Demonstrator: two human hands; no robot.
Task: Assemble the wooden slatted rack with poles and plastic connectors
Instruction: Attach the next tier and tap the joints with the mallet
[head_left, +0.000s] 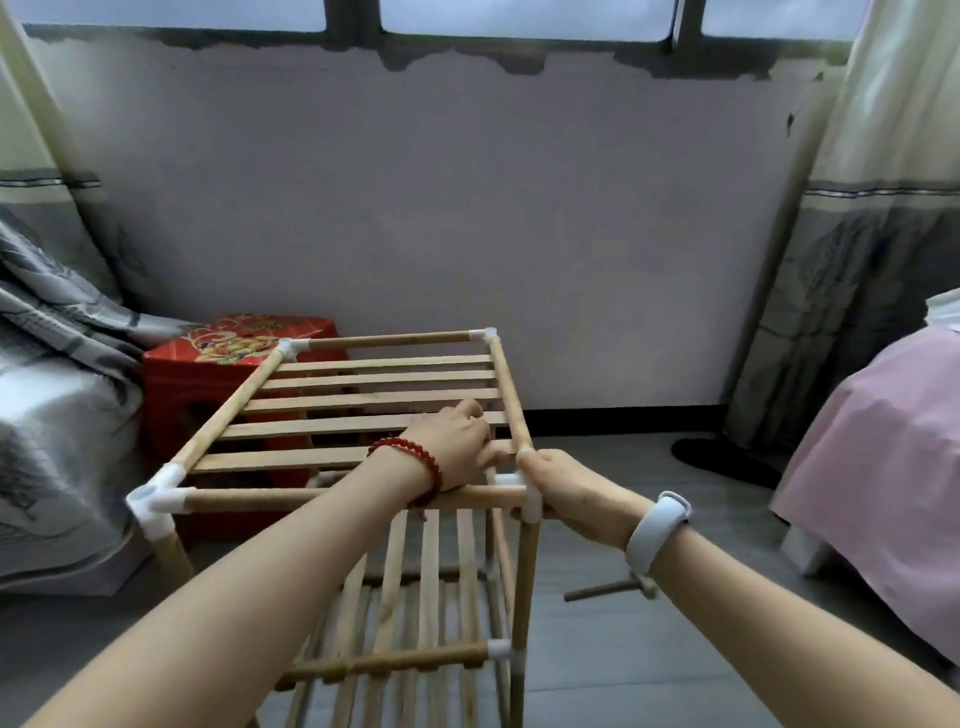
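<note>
The wooden slatted rack (332, 415) stands on the floor in front of me, with a top shelf of slats and lower slatted tiers (426, 597) under it. White plastic connectors join the poles at the corners, one at the near left (156, 501) and one at the near right (530, 499). My left hand (457, 447), with a red bead bracelet on its wrist, rests on the top slats near the right side pole, fingers curled. My right hand (566, 493) grips the near right corner connector and its poles.
A red patterned box (208, 374) sits behind the rack on the left, beside grey patterned bedding (52, 415). A pink-covered bed (883, 467) is at the right. A loose wooden piece (608, 590) lies on the grey floor right of the rack. Curtains hang on both sides.
</note>
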